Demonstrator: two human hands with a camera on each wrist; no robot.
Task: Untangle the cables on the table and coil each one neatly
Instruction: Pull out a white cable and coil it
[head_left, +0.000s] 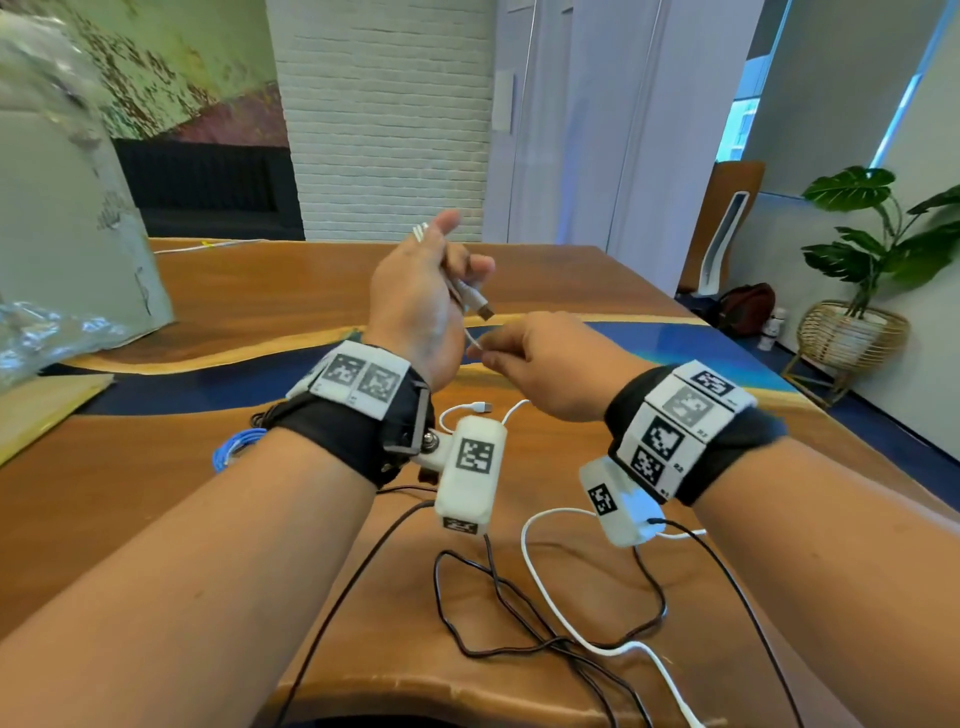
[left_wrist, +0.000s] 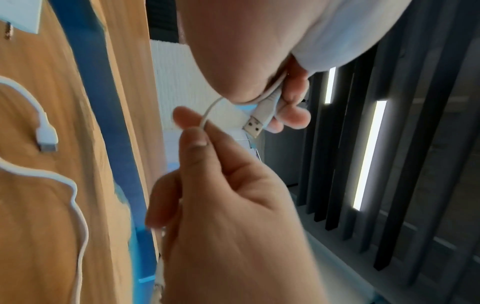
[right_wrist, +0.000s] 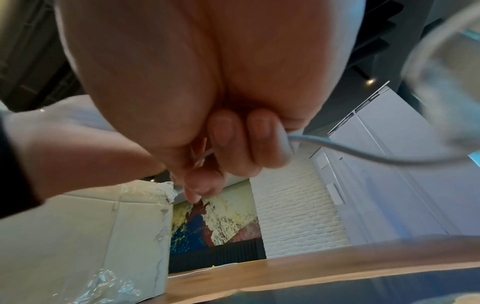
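My left hand (head_left: 457, 270) is raised above the wooden table (head_left: 249, 296) and grips folded loops of a thin white cable (left_wrist: 207, 111). The cable's USB plug (head_left: 484, 309) sticks out below the curled fingers. My right hand (head_left: 485, 351) pinches the same white cable just below the left palm, between thumb and forefinger (left_wrist: 192, 144). From the right fist the cable (right_wrist: 337, 151) trails off to the side. On the table beneath lie a longer white cable (head_left: 545, 587), its plug (head_left: 480, 407), and a tangled black cable (head_left: 488, 592).
A coiled blue cable (head_left: 234, 447) lies left of my left wrist. A plastic-wrapped cardboard box (head_left: 67, 234) stands at the table's left. A potted plant (head_left: 872, 249) and a bag (head_left: 748, 306) are on the floor to the right. The near table edge (head_left: 467, 686) is close.
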